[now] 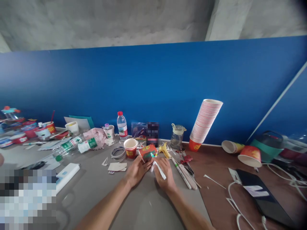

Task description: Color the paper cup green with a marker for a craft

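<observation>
My left hand is closed around the lower left edge of a red paper cup piece with yellow lettering and a dark green patch. Whether this is a whole cup or a cut part, I cannot tell. In my right hand is a slim white marker with a green end, its tip at the red piece. Just left of the piece stands a red-and-white paper cup. A yellow crumpled scrap lies to its right. Cream paper offcuts and a tape roll are beside my left hand.
A tall leaning stack of paper cups stands at the back right, near a glass jug. Water bottle stands behind. White pens lie right of my hand. A black phone-like device has white cables. Someone's fingertip shows far left.
</observation>
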Demonstrator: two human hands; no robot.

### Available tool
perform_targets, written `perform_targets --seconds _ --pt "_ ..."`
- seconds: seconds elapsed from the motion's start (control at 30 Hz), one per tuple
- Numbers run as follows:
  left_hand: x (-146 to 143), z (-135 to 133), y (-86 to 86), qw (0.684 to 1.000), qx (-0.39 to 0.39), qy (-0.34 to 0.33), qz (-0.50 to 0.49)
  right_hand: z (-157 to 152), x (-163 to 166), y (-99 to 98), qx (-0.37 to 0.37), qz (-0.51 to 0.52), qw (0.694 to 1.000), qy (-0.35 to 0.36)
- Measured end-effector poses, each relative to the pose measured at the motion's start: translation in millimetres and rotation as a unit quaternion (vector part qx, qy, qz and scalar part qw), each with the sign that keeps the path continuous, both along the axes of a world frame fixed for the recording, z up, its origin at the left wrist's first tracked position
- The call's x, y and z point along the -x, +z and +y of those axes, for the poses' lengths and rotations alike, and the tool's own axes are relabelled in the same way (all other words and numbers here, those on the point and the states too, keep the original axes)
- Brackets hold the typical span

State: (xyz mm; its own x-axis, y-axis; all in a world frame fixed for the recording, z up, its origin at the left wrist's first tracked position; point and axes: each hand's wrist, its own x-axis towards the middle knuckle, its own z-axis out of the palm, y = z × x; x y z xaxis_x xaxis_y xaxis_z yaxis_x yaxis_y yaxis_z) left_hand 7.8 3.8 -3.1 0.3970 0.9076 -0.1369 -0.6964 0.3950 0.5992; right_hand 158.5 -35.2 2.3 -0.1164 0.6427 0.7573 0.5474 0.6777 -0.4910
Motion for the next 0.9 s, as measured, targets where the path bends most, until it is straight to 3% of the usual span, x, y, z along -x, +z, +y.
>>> perform_targets --seconds 0.07,0.27,0.43,0.63,0.8,0.9 --pt "-0.2 -0.8 0.8 1.0 0.002 -0.001 0.004 0.2 -2.3 -0.2 0.002 0.001 1.0 -0.012" --pt "-2.1 -3.0 6.2 0.999 -0.052 0.001 -0.003 -5.5 7.8 -0.1 -0.006 -0.065 0.996 0.061" --pt "-0.5 -5.4 7.9 1.0 -0.015 0.009 0.013 4.0 -4.3 -3.0 -0.01 -0.022 0.999 -0.043" --pt "-2.8 -6.9 6.9 0.997 -0.071 0.016 0.016 -4.2 6.9 2.9 -0.021 -0.085 0.996 0.032" --pt "-3.1 -6.6 6.0 0.999 -0.033 0.015 0.028 2.8 -3.9 0.1 -0.014 -0.034 0.997 -0.067" --pt "-2.1 -3.7 2.0 0.999 -0.035 0.017 0.018 1.1 -3.9 0.1 -0.009 -0.029 0.998 -0.055"
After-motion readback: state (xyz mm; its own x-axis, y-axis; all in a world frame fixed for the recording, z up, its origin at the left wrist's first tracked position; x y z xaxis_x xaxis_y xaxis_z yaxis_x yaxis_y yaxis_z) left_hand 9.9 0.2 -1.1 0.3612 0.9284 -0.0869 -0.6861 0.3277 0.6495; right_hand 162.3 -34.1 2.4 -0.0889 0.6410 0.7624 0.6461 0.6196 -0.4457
